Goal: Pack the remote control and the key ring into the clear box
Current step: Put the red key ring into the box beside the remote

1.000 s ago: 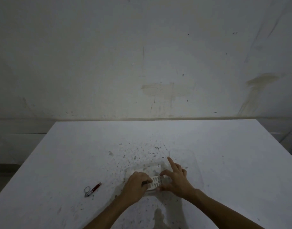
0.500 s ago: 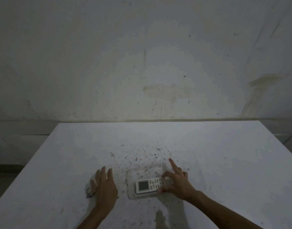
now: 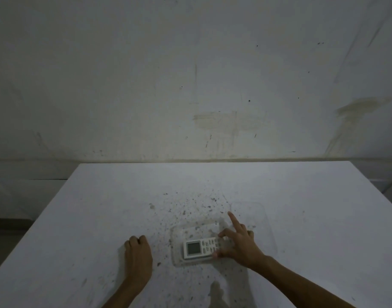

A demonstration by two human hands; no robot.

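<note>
The white remote control (image 3: 199, 249) lies screen-up inside the shallow clear box (image 3: 175, 236) near the table's front middle. My right hand (image 3: 239, 247) grips the remote's right end between thumb and fingers, with the index finger pointing away. My left hand (image 3: 137, 255) rests on the table left of the box with its fingers curled shut. The key ring is not visible on the table where it lay; it is hidden inside that fist.
A faint clear lid (image 3: 266, 221) lies flat just right of the box, partly under my right hand. The white table (image 3: 312, 218) is speckled with dark spots around the box. A stained wall stands behind the far edge.
My left hand let go of the remote, moved left over the key ring and curled shut on it. My right hand has stayed on the remote in the box.
</note>
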